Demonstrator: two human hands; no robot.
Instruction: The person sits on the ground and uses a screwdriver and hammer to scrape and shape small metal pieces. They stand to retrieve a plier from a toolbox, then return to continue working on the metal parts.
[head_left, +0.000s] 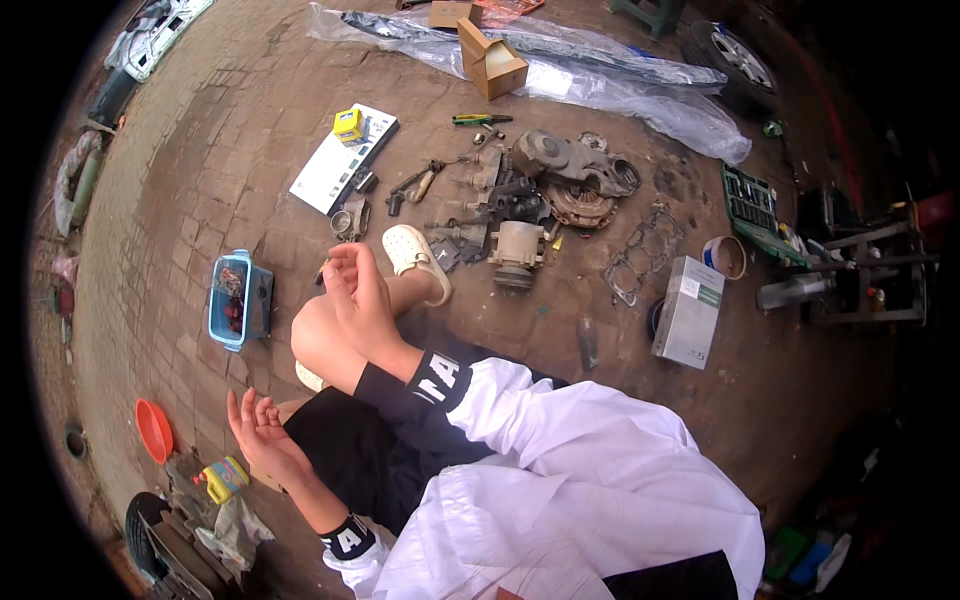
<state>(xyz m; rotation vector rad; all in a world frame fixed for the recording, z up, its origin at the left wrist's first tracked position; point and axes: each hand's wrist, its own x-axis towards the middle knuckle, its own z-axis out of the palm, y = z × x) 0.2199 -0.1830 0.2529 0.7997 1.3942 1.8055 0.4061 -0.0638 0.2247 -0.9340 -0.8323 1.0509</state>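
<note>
My left hand (265,440) is held above my left leg, palm turned up and fingers apart, with nothing in it. Over my bare knee, my right hand (362,300) is closed, its fingers curled in toward the thumb. A small dark and orange tip (321,271) shows beside those fingertips; I cannot tell whether it is held or lies on the ground behind. Beyond the right hand sit a cream clog (412,258) on my foot and a metal ring-shaped part (349,218). A blue plastic basket (262,300) with dark reddish contents stands to the left.
Greasy engine parts (565,165) cover the ground ahead, beside a cylindrical metal part (518,250) and a gasket (645,250). A white box (335,165) carries a small yellow box (349,125). To the right are a grey box (690,312) and a green socket set (752,205). A red bowl (154,431) lies left.
</note>
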